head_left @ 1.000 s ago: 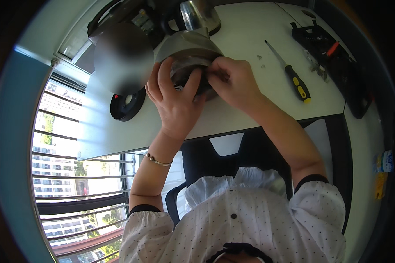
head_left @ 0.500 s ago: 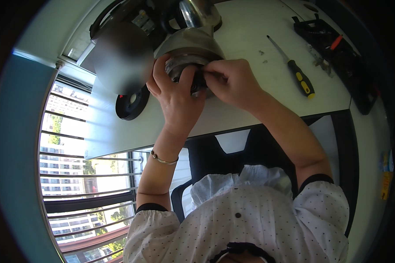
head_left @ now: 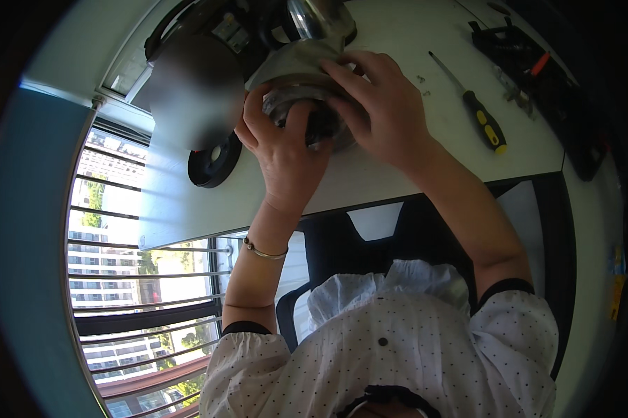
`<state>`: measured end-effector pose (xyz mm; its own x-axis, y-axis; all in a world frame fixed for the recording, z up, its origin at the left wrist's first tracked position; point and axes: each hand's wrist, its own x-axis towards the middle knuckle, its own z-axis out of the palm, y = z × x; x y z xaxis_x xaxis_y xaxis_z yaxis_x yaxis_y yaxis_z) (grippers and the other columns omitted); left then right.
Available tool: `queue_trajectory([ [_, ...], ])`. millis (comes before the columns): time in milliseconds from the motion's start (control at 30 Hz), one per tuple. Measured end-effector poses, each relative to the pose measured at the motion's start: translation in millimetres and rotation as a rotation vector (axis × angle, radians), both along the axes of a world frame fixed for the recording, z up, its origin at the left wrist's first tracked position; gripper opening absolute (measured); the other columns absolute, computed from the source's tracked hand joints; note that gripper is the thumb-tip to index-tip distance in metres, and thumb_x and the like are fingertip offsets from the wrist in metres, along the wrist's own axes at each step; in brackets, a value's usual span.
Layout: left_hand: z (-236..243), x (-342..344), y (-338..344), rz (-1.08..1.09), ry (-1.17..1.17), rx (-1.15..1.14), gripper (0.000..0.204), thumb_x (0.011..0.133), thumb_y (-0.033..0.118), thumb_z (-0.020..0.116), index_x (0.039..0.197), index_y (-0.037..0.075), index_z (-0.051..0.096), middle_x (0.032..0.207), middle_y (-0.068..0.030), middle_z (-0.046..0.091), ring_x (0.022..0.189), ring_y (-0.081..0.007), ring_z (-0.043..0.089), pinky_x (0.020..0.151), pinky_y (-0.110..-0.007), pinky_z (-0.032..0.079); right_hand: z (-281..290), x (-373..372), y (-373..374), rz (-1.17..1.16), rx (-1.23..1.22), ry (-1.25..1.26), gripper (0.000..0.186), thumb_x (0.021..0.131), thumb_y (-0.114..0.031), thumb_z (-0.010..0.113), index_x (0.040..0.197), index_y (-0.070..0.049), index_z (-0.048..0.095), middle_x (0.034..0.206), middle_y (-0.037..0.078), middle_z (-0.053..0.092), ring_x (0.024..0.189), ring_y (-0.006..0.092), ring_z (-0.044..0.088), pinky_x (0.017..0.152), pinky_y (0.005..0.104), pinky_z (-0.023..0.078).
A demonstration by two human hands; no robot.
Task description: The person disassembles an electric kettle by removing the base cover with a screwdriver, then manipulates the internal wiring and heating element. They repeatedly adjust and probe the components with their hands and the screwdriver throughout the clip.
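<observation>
Object: round shiny metal appliance body at the white table's far edge.
Left hand: fingers curled, gripping its near rim.
Right hand: clasping its right side.
Nearby: yellow-and-black-handled screwdriver; black round disc.

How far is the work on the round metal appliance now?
Looks done: a black round part lies off beside it on the white table, with small screws near the screwdriver. In hand: the left hand and right hand both hold the metal appliance. Left: apparently its inside; the screwdriver lies untouched.
</observation>
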<state>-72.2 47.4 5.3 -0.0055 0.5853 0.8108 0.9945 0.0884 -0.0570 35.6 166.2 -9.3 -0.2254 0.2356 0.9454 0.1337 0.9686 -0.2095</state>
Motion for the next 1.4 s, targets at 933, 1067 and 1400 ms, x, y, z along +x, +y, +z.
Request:
queue_trajectory([
  [933, 13.2, -13.0, -5.3, -0.073, -0.027, -0.170, 0.041, 0.052, 0.002, 0.075, 0.090, 0.012, 0.061, 0.127, -0.0173, 0.029, 0.121, -0.0407, 0.023, 0.099, -0.048, 0.030, -9.3, -3.9, 1.3, 0.198, -0.190, 0.022, 0.030, 0.080, -0.011, 0.065, 0.110, -0.011, 0.062, 0.099, 0.011, 0.057, 0.076, 0.0260, 0.064, 0.065, 0.0346, 0.054],
  [1067, 13.2, -12.4, -6.6, -0.059, -0.029, -0.187, 0.040, 0.054, 0.002, 0.075, 0.090, 0.012, 0.061, 0.127, -0.0171, 0.028, 0.121, -0.0410, 0.022, 0.099, -0.048, 0.031, -10.6, -3.7, 3.1, 0.234, -0.189, 0.035, 0.030, 0.080, -0.012, 0.066, 0.110, -0.011, 0.062, 0.099, 0.011, 0.057, 0.077, 0.0264, 0.063, 0.066, 0.0351, 0.054],
  [1400, 6.0, -14.5, -6.5, -0.038, 0.049, -0.138, 0.042, 0.052, 0.006, 0.075, 0.092, 0.013, 0.062, 0.128, -0.0182, 0.030, 0.121, -0.0407, 0.024, 0.099, -0.048, 0.028, -10.0, -4.9, 2.3, 0.265, -0.217, 0.037, 0.030, 0.080, -0.011, 0.065, 0.111, -0.010, 0.063, 0.098, 0.011, 0.057, 0.078, 0.0256, 0.064, 0.067, 0.0341, 0.054],
])
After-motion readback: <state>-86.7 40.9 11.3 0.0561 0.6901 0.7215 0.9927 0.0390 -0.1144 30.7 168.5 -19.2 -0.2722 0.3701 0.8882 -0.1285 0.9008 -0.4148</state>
